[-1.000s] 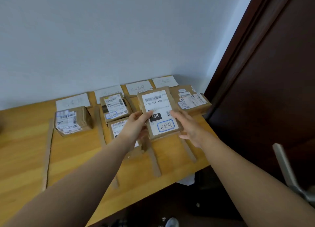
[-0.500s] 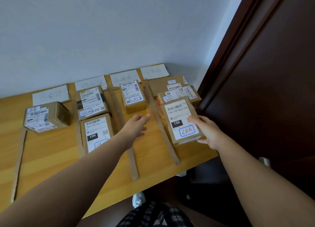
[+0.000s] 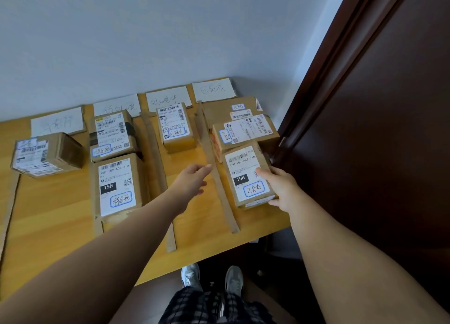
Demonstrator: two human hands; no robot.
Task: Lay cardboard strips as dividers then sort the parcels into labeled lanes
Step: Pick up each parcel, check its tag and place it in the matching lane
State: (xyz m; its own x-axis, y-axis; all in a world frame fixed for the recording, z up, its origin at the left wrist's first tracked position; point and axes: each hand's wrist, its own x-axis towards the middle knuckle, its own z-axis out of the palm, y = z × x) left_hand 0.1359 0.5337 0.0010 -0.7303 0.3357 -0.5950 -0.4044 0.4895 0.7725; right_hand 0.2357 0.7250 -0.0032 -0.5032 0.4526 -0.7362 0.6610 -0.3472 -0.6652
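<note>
Parcels (image 3: 117, 185) sit between cardboard strips (image 3: 222, 197) on a wooden table (image 3: 53, 214); pale wall (image 3: 146, 31) above, dark door (image 3: 389, 129) at right. Right hand (image 3: 282, 187) grips the lower-right parcel (image 3: 246, 175), left hand (image 3: 192, 182) relaxed.

Table (image 3: 58, 226): pale wood, smooth, slight sheen.
Parcels (image 3: 243, 168): brown cardboard, matt; white paper stickers.
Divider strips (image 3: 155, 153): raw cardboard, matt.
Lane cards (image 3: 214, 90): white paper.
Door (image 3: 389, 129): dark wood, satin.

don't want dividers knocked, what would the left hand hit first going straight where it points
Probably the cardboard strip just beyond the left hand's fingertips, though its height above the table is unclear.
</note>
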